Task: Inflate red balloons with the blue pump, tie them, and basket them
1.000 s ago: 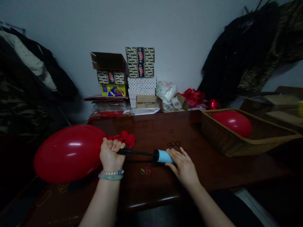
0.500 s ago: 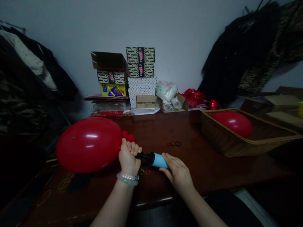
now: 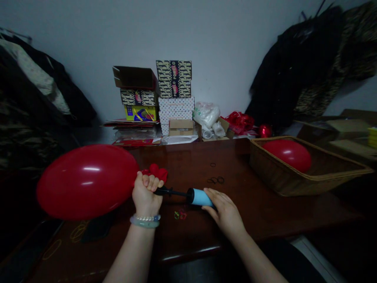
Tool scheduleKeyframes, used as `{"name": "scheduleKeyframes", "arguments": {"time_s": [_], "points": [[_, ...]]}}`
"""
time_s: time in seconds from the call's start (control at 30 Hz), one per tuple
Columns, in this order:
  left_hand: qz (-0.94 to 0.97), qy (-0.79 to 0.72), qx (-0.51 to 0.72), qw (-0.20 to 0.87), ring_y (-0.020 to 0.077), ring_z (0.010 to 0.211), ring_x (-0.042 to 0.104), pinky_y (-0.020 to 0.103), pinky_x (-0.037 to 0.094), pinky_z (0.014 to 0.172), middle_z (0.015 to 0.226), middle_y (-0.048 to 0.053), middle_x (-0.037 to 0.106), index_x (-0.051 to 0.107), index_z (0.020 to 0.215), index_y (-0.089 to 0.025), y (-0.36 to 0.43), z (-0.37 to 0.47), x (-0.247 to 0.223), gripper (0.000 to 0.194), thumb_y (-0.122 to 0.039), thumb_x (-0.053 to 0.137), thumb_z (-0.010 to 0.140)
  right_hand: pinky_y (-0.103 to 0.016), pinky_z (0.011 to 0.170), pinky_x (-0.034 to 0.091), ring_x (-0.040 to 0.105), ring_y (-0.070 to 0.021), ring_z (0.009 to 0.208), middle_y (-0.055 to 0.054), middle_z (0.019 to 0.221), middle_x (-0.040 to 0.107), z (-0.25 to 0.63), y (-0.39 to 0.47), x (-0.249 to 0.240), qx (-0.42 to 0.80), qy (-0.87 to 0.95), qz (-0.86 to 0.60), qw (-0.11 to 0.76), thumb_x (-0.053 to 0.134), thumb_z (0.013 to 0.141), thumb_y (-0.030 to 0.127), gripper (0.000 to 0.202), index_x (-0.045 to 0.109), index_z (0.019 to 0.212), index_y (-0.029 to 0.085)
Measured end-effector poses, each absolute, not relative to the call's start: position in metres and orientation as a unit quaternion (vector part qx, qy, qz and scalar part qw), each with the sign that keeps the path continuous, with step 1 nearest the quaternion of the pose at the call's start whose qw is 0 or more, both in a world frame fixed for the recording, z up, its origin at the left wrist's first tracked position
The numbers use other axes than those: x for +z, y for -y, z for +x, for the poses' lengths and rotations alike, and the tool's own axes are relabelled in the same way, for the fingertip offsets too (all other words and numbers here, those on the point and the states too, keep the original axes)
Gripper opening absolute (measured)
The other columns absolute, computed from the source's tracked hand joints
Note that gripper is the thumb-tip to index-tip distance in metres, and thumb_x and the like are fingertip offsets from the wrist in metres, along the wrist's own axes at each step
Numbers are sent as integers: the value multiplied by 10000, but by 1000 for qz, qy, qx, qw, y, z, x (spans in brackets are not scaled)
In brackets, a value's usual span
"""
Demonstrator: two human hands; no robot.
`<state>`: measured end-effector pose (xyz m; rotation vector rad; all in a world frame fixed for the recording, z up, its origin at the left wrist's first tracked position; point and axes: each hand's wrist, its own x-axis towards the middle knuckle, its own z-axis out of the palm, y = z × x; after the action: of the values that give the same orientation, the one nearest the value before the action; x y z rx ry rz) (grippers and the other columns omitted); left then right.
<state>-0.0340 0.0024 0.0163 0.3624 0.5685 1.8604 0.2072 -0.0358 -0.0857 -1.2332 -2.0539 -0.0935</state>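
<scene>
My left hand [image 3: 148, 192] is closed round the neck of a large inflated red balloon [image 3: 88, 182] and the black end of a hand balloon pump [image 3: 202, 197]. My right hand [image 3: 225, 212] grips the pump's light-blue barrel, its fingers over the top and the thumb below. A thin black rod shows between the barrel and the black part at my left hand. The balloon's neck is hidden in my left fist. Just behind that fist lie several small red limp balloons [image 3: 157, 173].
A wicker basket [image 3: 282, 186] at the right holds another red balloon [image 3: 290, 155]. Black bands [image 3: 216, 180], green and red bands [image 3: 180, 215] and yellow rubber bands [image 3: 52, 249] lie on the brown table [image 3: 188, 239]. Boxes [image 3: 176, 110] are stacked along the wall.
My left hand has moved left, away from my right hand, drawing out more of the pump's rod. The balloon has shifted left and looks larger.
</scene>
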Motion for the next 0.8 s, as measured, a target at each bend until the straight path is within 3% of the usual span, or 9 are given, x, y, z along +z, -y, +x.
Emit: {"name": "scheduleKeyframes", "arguments": {"time_s": [0.3,0.8], "points": [[117,-243,792,547,59,312,229,221,267,393,365,-69,232,260,497,-183,-4,-55,20,489,-261,392,962,-446,1001,484,603,-257,1164,-104,1276,639,219,34,-83,-53,801,-482,352,638,878,296,482,528,1334,186],[153,-263,753,584,52,326,225,218,278,406,393,-81,237,270,505,-187,1,8,-3,499,-328,510,918,-416,947,520,645,-252,1100,-112,1226,671,197,46,-91,-67,805,-473,351,625,883,320,461,552,1312,168]]}}
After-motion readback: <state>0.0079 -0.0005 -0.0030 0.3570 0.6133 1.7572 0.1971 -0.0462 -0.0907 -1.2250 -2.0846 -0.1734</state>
